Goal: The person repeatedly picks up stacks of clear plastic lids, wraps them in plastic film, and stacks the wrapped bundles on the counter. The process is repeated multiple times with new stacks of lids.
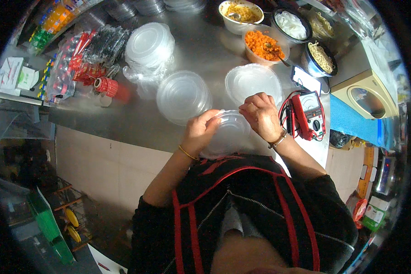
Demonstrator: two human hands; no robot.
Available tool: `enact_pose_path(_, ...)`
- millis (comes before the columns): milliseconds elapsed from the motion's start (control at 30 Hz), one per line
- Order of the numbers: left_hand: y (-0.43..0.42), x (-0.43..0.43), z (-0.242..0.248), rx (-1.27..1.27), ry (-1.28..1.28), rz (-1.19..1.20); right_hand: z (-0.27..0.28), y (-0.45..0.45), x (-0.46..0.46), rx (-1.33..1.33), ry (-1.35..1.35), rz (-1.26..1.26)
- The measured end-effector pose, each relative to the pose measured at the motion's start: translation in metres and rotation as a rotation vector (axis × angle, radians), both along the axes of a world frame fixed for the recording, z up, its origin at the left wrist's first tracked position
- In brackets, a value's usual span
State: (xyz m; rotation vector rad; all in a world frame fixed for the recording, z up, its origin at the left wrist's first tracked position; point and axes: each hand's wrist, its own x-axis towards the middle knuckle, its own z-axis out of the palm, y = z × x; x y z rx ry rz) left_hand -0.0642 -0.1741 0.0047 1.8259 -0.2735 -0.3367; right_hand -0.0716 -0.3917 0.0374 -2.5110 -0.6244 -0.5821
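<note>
My left hand [202,130] pinches the rim of a clear round plastic container or lid [230,132] held close to the apron. My right hand [262,118] has its bent fingers at the opposite side of that rim; its fingertips are partly hidden. Just beyond my left hand lie clear round plastic pieces [182,96], apparently stacked. Past my right hand sits another clear round plastic piece [253,82] on the metal table [198,48]. An analog multimeter [310,114] with red and black leads stands to the right of my right hand.
Beyond are bowls of diced carrot [263,42], yellowish chopped food [241,13], white slices [289,22] and noodles [320,58]. A phone [305,80] lies near the multimeter. Wrapped lids [149,44], a red roll [106,86] and packaged utensils [104,46] occupy the left.
</note>
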Motion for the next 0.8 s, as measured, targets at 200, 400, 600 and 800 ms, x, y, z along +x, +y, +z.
enact_pose_path(200,-0.004,-0.006,0.006,0.077,-0.062,-0.020,-0.002,0.018,-0.002,0.195,0.041,0.116)
enact_pose_path(400,-0.007,-0.009,0.005,0.109,-0.030,0.018,-0.009,0.025,-0.006,0.274,-0.021,0.158)
enact_pose_path(600,-0.008,-0.008,0.008,0.094,-0.047,-0.002,-0.015,0.023,-0.010,0.256,-0.034,0.141)
enact_pose_path(800,-0.011,-0.008,0.021,0.052,0.065,-0.029,-0.003,0.019,-0.004,0.473,0.343,0.189)
